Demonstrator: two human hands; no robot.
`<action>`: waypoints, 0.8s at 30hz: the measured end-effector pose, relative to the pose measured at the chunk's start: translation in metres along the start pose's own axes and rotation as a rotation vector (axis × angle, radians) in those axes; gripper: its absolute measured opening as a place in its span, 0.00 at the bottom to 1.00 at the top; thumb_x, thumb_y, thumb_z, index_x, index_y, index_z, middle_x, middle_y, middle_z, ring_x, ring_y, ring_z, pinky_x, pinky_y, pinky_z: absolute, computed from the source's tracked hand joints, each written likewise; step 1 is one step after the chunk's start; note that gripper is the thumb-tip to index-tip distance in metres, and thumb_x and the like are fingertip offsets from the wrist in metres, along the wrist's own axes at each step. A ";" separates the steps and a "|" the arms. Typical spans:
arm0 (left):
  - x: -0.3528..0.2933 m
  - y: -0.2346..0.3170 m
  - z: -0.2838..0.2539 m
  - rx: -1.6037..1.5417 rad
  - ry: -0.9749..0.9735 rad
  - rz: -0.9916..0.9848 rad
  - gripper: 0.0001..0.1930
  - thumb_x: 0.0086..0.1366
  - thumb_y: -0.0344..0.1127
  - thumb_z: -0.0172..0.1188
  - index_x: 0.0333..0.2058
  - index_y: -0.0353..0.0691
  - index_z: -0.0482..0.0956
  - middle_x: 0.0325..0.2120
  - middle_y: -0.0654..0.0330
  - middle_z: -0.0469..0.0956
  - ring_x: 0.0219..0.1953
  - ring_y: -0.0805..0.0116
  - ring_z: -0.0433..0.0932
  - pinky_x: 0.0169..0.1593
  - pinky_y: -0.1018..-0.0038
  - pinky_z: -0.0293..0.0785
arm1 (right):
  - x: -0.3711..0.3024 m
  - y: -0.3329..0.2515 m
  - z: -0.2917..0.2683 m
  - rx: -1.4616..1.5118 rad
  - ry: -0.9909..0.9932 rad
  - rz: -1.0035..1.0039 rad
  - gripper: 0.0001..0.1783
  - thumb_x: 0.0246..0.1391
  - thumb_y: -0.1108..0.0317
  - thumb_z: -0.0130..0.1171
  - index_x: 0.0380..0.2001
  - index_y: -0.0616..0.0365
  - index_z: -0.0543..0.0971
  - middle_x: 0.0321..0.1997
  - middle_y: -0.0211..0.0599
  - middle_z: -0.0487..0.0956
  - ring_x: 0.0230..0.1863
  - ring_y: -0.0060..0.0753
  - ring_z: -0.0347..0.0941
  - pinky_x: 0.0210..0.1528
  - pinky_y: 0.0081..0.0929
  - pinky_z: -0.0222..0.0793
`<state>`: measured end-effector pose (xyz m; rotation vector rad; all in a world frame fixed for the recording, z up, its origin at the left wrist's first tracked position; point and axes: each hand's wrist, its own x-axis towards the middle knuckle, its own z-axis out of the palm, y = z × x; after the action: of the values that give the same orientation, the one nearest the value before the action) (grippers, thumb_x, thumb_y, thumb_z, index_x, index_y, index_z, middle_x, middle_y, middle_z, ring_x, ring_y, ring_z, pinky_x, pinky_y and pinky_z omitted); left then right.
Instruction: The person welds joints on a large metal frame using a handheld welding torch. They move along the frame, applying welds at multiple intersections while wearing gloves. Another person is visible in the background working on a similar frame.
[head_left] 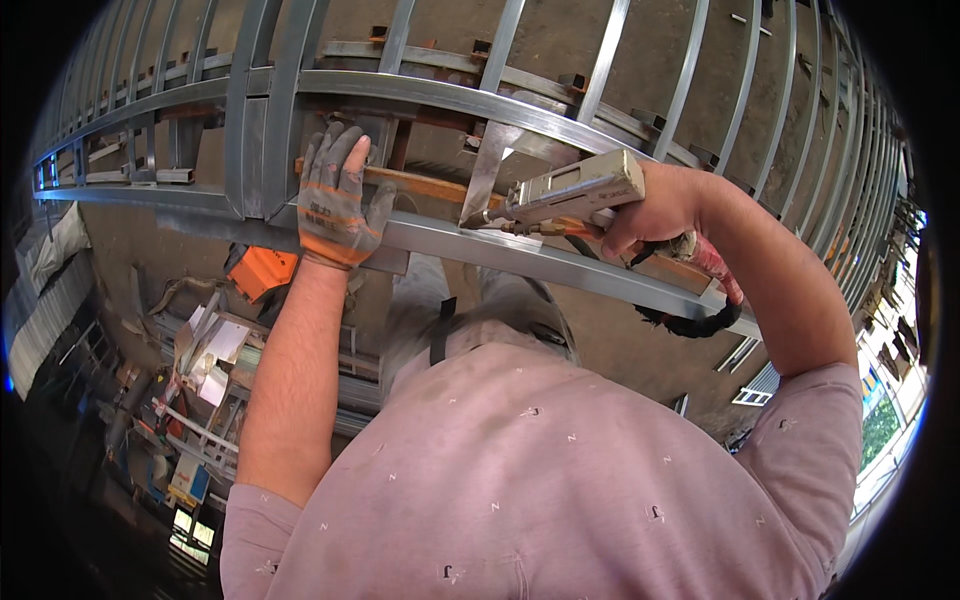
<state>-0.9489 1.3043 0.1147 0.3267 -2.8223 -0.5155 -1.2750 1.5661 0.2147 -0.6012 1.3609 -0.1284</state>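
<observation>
- The left hand (335, 200), in a grey glove with orange bands, lies spread against a wooden bar (425, 184) and the steel rail (520, 258) below it, fingers up and a little apart, bracing rather than pinching.
- The right hand (655, 208), bare, is wrapped tight round the grip of a beige welding gun (575, 188), which it holds level with the nozzle pointing left.
- The gun's thin tip (478, 221) sits at the foot of a slanted steel strut (488, 170), right where that meets the rail; whether it touches, I cannot tell.
- A black cable (700, 322) loops down from the gun's rear, past a red sleeve at the wrist.
- The gun looks boxy, hard-cased and fairly weighty; I judge it best held by the rear grip, as now, well away from the tip, with the cable's drag allowed for.
- The frame (600, 70) is thin galvanised steel channel: dull silver, smooth, sharp-edged, stiff in length but likely springy across. Ribs run in parallel and bend toward the rim of the view.
- The wooden bar is orange-brown, rough-sawn and rigid, set between rail and ribs.
- Short dark blocks (480, 47) sit along an upper rail.
- Below, a pale pink shirt (540, 480) with small marks fills the foreground.
- Far beneath at left lie an orange box (262, 270) and scattered boards and sheets (215, 350).
</observation>
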 end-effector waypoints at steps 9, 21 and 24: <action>0.002 0.002 -0.002 0.003 0.003 -0.006 0.36 0.67 0.42 0.71 0.72 0.42 0.73 0.67 0.49 0.76 0.71 0.38 0.74 0.75 0.43 0.68 | 0.005 0.000 0.003 0.016 -0.011 0.081 0.36 0.47 0.75 0.81 0.63 0.60 0.84 0.45 0.41 0.89 0.37 0.31 0.85 0.40 0.33 0.86; 0.002 0.001 0.000 -0.004 -0.001 -0.001 0.37 0.64 0.38 0.71 0.71 0.40 0.74 0.67 0.48 0.76 0.70 0.38 0.75 0.76 0.42 0.66 | 0.001 -0.003 0.008 -0.025 -0.011 0.066 0.37 0.47 0.74 0.81 0.64 0.56 0.84 0.46 0.40 0.90 0.40 0.33 0.87 0.45 0.34 0.86; 0.003 0.001 -0.001 -0.002 0.000 0.007 0.36 0.66 0.41 0.70 0.71 0.39 0.74 0.66 0.48 0.77 0.70 0.39 0.75 0.77 0.42 0.66 | 0.001 -0.003 0.008 -0.034 0.003 0.062 0.35 0.47 0.72 0.80 0.62 0.56 0.85 0.44 0.40 0.90 0.39 0.33 0.87 0.46 0.35 0.85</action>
<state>-0.9514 1.3044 0.1170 0.3170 -2.8215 -0.5171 -1.2663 1.5660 0.2161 -0.5866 1.3851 -0.0562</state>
